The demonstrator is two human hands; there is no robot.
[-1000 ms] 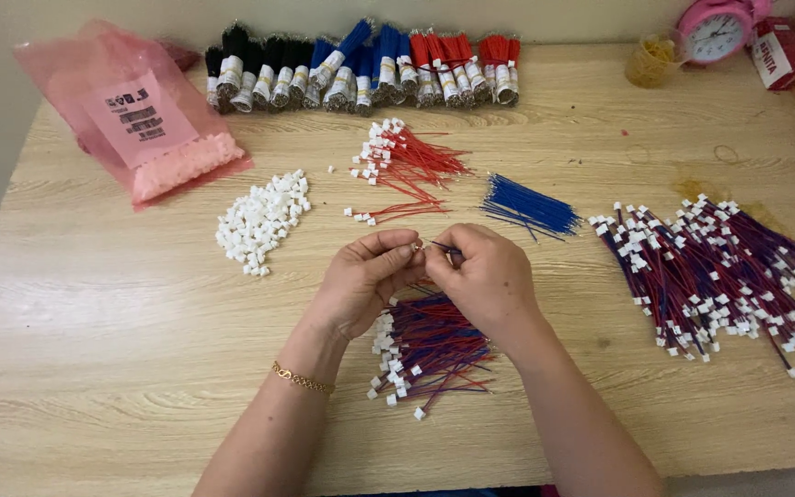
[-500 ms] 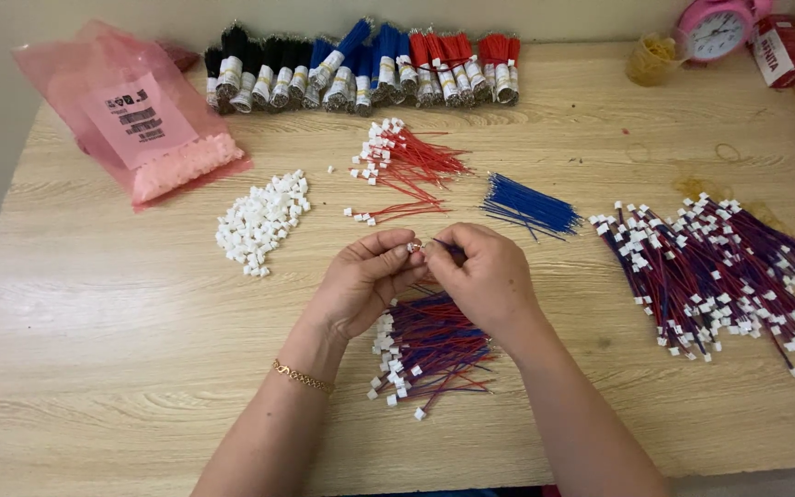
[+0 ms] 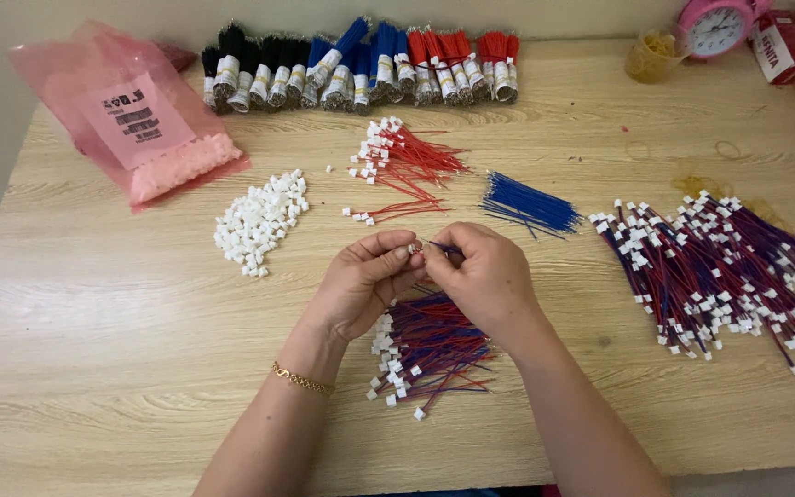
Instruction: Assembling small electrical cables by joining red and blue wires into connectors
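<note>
Fingertips point(image 3: 413, 259) around white connector point(image 3: 413, 248)

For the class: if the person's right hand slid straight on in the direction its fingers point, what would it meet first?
The right hand points left, so it would first press into the left hand, whose fingertips already meet it around a small white connector; depth beyond is unclear.

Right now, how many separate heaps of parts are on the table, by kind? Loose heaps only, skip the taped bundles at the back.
White connector housings, loose: 1
Red wires with connectors: 1
Blue wires, bare: 1
Red-and-blue wire pairs with connectors: 2, the big heap and the small heap beneath the hands
Total: 5 heaps
</note>
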